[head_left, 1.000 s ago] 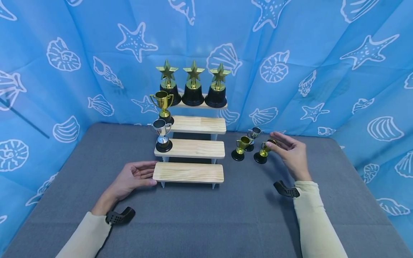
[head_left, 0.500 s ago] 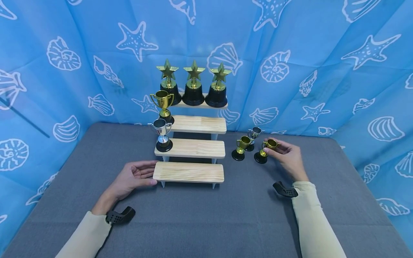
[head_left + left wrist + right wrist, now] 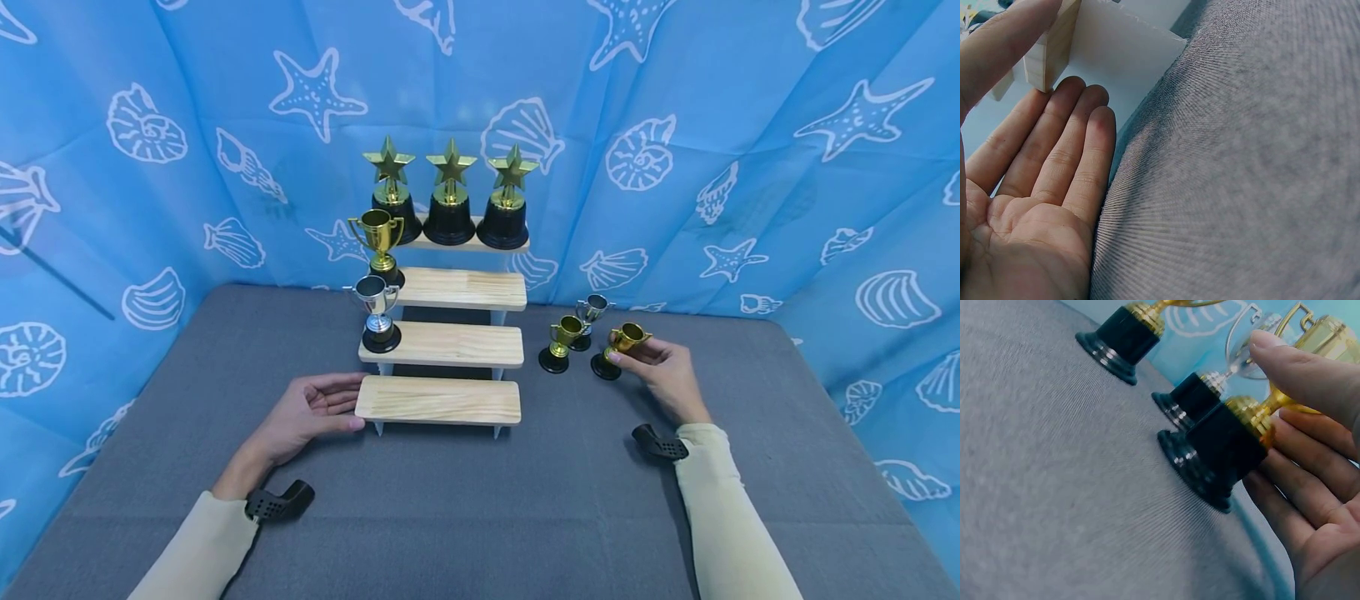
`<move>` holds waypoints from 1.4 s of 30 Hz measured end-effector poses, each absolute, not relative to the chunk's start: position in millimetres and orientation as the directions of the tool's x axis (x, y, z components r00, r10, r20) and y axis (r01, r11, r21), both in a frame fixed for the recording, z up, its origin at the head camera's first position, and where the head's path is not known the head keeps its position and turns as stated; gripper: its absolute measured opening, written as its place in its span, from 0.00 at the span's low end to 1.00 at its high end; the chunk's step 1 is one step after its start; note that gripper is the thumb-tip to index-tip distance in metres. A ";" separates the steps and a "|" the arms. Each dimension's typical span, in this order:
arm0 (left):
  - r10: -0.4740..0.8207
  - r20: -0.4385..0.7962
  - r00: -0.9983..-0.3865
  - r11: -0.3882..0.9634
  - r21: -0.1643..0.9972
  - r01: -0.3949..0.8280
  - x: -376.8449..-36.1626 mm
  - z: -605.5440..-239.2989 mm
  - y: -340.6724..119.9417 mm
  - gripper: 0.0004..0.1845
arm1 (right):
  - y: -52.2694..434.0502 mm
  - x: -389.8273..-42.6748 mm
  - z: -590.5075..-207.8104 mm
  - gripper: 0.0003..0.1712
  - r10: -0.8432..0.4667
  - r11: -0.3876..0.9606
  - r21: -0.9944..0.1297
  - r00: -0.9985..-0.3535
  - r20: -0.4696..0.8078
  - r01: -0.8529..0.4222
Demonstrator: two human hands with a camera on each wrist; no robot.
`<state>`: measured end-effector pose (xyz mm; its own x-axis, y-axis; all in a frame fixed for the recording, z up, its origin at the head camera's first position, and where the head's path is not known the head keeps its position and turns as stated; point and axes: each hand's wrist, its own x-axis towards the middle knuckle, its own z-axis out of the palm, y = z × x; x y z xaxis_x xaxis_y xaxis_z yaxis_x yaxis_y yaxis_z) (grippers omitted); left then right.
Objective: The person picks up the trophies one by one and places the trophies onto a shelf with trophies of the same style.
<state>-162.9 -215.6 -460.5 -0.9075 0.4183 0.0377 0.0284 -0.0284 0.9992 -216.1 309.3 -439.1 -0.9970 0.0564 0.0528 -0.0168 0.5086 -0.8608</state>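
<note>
My right hand (image 3: 667, 379) has its thumb and fingers around the stem of a small gold trophy cup (image 3: 626, 337), whose black base (image 3: 1216, 447) is at the grey tabletop. Beside it stand another gold trophy cup (image 3: 566, 332) and a silver trophy cup (image 3: 592, 308), both upright. My left hand (image 3: 300, 421) rests at the left end of the lowest step of a wooden stepped display stand (image 3: 438, 400). In the left wrist view its fingers (image 3: 1063, 159) lie nearly straight, palm up, tips near the board's edge (image 3: 1038, 65), thumb over the board.
Three gold star trophies (image 3: 451, 200) line the top step. At the left ends of the middle steps stand a gold trophy cup (image 3: 380, 237) and a silver trophy cup (image 3: 375, 304). A blue seashell-patterned curtain (image 3: 675, 167) hangs behind the grey table (image 3: 480, 517).
My right hand has come left and slightly down, its fingers closing around the gold trophy cup. The left hand and the stand have kept their places.
</note>
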 end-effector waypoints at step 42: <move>0.398 0.016 -0.917 0.005 1.000 0.020 -164.5 -462.4 -215.9 0.38 | 306.6 -220.5 -457.2 0.25 -0.032 0.536 -0.834 -0.991 0.132 -0.128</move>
<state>-164.5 -215.9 -462.4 -0.9171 0.3983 0.0161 0.0197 0.0049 0.9998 -220.5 306.6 -457.2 -0.9908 -0.0316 0.1319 -0.1282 0.5364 -0.8341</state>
